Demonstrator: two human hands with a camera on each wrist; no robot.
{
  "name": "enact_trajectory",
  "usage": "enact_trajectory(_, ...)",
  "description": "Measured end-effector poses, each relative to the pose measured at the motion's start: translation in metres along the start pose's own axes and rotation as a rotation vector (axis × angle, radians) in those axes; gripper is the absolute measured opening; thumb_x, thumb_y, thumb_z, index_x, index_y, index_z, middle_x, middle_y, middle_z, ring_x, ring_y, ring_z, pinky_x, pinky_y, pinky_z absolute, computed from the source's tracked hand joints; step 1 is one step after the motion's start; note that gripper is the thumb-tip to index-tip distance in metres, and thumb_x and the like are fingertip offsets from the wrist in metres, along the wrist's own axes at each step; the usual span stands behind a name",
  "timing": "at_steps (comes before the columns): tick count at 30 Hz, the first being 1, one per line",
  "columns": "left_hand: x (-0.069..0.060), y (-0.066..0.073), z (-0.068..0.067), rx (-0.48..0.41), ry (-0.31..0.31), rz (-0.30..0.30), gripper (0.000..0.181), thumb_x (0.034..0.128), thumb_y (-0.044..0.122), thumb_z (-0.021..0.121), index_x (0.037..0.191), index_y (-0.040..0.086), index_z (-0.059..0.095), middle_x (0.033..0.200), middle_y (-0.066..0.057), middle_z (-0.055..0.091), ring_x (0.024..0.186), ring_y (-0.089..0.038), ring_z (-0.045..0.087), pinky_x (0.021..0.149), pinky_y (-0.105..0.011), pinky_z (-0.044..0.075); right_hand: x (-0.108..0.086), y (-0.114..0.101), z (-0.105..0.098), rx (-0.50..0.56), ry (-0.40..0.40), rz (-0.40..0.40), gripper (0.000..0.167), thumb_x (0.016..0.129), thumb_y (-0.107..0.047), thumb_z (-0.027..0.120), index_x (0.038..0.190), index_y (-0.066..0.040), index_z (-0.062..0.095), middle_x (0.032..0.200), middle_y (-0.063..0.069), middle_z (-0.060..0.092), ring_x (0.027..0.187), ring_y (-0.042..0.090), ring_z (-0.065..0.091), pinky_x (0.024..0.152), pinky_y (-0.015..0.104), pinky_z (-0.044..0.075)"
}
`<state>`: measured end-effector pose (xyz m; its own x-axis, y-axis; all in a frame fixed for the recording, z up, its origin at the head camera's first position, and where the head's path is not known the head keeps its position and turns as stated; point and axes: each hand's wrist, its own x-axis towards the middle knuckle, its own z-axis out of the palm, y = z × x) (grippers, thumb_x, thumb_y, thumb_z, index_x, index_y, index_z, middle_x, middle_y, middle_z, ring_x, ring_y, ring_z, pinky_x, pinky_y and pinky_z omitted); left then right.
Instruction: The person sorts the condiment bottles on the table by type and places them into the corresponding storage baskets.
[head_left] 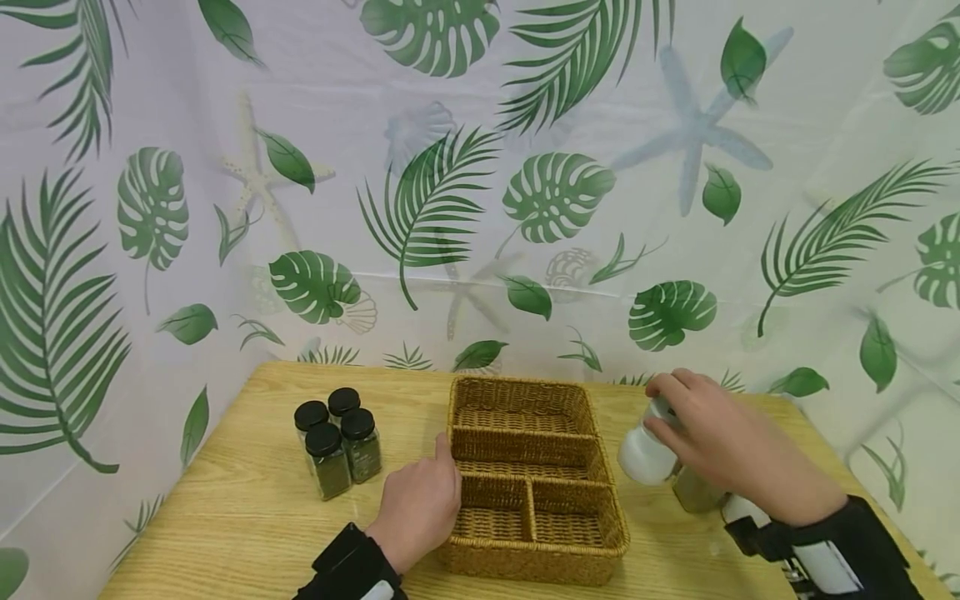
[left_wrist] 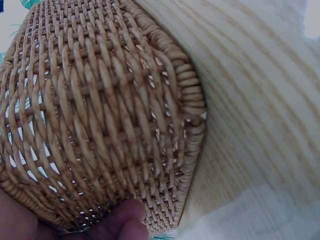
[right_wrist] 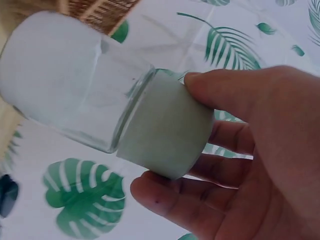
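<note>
My right hand holds a clear glass jar by its pale lid, just right of the basket. In the right wrist view, thumb and fingers pinch the lid, and white contents fill the jar's far end. A wicker basket with several compartments stands on the table. With my left hand I grip its left rim. Close up in the left wrist view, fingertips press on the woven wall.
Several black-capped spice jars stand together left of the basket on the wooden table. Beneath my right forearm are another jar and a white-looking one, partly hidden. A leaf-patterned cloth hangs behind the table.
</note>
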<state>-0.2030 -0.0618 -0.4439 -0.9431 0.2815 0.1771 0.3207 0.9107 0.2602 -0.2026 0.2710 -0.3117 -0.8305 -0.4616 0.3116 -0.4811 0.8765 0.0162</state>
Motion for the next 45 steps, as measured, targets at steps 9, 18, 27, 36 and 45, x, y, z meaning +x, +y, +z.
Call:
enact_trajectory(9,0.000,-0.003,-0.001,-0.009,-0.006,-0.006,0.049,0.1092,0.022,0.044,0.148,-0.008,0.042,0.045,0.002,0.034,0.036,-0.012,0.021,0.043,-0.027,0.011,0.047,-0.018,-0.012,-0.016,0.015,-0.079,0.023,0.097,-0.023,0.069,0.114,-0.009,0.065,0.104,0.007,0.066,0.083,0.017,0.062,0.064,0.033,0.051)
enact_trajectory(18,0.000,-0.005,-0.003,-0.005,-0.006,-0.010,0.048,0.1094,0.022,0.044,0.147,-0.008,0.043,0.045,0.001,0.035,0.036,-0.013,0.022,0.044,-0.028,0.012,0.089,-0.032,0.004,0.012,-0.015,-0.154,0.024,0.097,-0.019,0.068,0.117,-0.005,0.067,0.106,0.009,0.066,0.091,0.022,0.065,0.074,0.036,0.055)
enact_trajectory(27,0.000,-0.005,-0.003,-0.010,-0.026,-0.004,0.049,0.1093,0.023,0.044,0.148,-0.008,0.042,0.044,0.002,0.035,0.036,-0.012,0.020,0.043,-0.028,0.012,0.118,-0.046,0.025,0.036,-0.033,-0.208,0.025,0.099,-0.020,0.066,0.120,-0.006,0.066,0.109,0.011,0.064,0.096,0.024,0.063,0.077,0.037,0.053)
enact_trajectory(36,0.000,-0.002,-0.003,0.012,-0.005,0.019,0.048,0.1088,0.022,0.045,0.146,-0.008,0.045,0.044,0.002,0.033,0.036,-0.012,0.018,0.043,-0.027,0.011,0.137,-0.056,0.054,0.033,-0.062,-0.256,0.025,0.098,-0.019,0.069,0.119,-0.006,0.067,0.106,0.009,0.064,0.093,0.023,0.063,0.076,0.036,0.054)
enact_trajectory(45,-0.002,-0.001,-0.002,0.028,-0.004,0.015,0.048,0.1086,0.023,0.047,0.147,-0.005,0.045,0.046,0.001,0.033,0.038,-0.014,0.019,0.045,-0.030,0.012,0.146,-0.065,0.079,0.057,-0.117,-0.280,0.025,0.099,-0.020,0.068,0.120,-0.006,0.065,0.107,0.010,0.064,0.093,0.024,0.063,0.077,0.036,0.053)
